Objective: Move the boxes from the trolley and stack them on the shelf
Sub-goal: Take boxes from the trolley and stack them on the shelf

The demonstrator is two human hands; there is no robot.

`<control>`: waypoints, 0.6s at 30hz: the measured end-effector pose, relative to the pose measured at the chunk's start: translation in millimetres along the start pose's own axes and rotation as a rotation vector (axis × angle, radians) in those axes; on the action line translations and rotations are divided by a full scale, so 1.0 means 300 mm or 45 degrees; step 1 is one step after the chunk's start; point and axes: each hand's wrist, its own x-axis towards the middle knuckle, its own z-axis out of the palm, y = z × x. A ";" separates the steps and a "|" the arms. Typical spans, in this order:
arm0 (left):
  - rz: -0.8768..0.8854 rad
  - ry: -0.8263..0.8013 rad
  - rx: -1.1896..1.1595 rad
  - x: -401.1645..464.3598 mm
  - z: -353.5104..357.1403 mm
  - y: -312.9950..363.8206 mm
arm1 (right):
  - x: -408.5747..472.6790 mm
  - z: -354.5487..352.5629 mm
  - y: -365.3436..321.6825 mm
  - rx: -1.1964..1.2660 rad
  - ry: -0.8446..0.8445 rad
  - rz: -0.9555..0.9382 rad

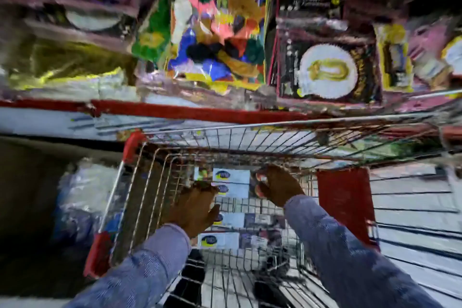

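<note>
A wire trolley [250, 130] with red corner guards stands in front of me, and both my arms reach down into it. Several white boxes with a blue and yellow logo lie in its basket, the top ones [235, 181] between my hands. My left hand [193, 204] is at the left end of those boxes, fingers curled against them. My right hand [276, 186] is at their right end, fingers spread. The view is blurred, so I cannot tell if either hand grips them. Lower boxes [220, 240] lie nearer to me.
Beyond the trolley runs a shelf with a red front edge [190, 110], packed with colourful bagged goods [220, 22] and boxed items with white round plates [327, 71]. A plastic-wrapped bundle [85, 197] sits on the floor to the trolley's left. A red panel [343, 197] hangs inside the trolley's right.
</note>
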 end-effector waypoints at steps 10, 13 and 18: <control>0.122 -0.110 0.150 0.230 0.204 -0.096 | 0.324 0.191 0.074 -0.083 -0.145 -0.277; 0.153 -0.132 0.260 0.256 0.236 -0.088 | 0.378 0.175 0.089 -0.087 -0.176 -0.377; 0.175 -0.151 0.337 0.302 0.293 -0.073 | 0.382 0.156 0.113 -0.288 -0.059 -0.375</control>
